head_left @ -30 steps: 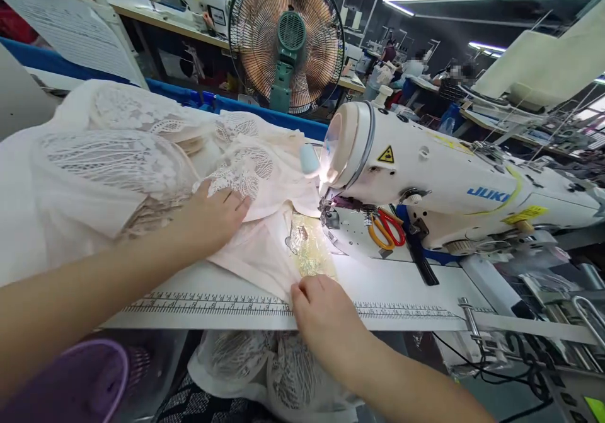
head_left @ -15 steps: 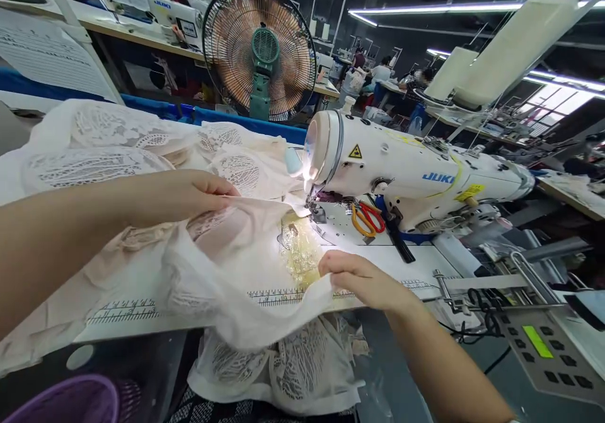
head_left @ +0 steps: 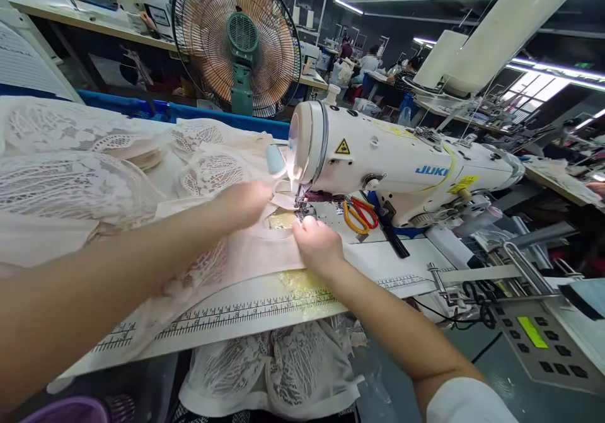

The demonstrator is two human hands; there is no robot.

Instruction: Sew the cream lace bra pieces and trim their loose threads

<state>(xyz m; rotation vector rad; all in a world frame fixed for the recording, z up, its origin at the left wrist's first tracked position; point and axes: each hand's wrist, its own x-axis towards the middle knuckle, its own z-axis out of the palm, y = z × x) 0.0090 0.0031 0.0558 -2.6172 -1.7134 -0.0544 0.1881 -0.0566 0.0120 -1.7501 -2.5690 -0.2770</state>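
Observation:
A white lace bra [head_left: 269, 246] lies across the sewing machine bed, its smooth band edge running up to the needle. My right hand [head_left: 319, 243] pinches this edge just in front of the presser foot [head_left: 305, 210], fingers closed on the cloth. Left of the needle, my left hand [head_left: 250, 202] is over the bra near a raised strip of fabric [head_left: 283, 197]; motion smears its fingers, so their hold cannot be made out. The white sewing machine [head_left: 373, 158] has its lamp lit over the needle.
More lace bras [head_left: 75, 183] are heaped at the left, and another bra [head_left: 293, 366] hangs below the table edge. Orange and red-handled scissors [head_left: 359, 215] lie beside the needle area. A fan [head_left: 243, 38] stands behind; a control panel [head_left: 534, 335] is at right.
My right hand has moved up and left to the needle, bringing the band edge there. My left hand has moved right, towards the needle. The loose band no longer droops over the ruler.

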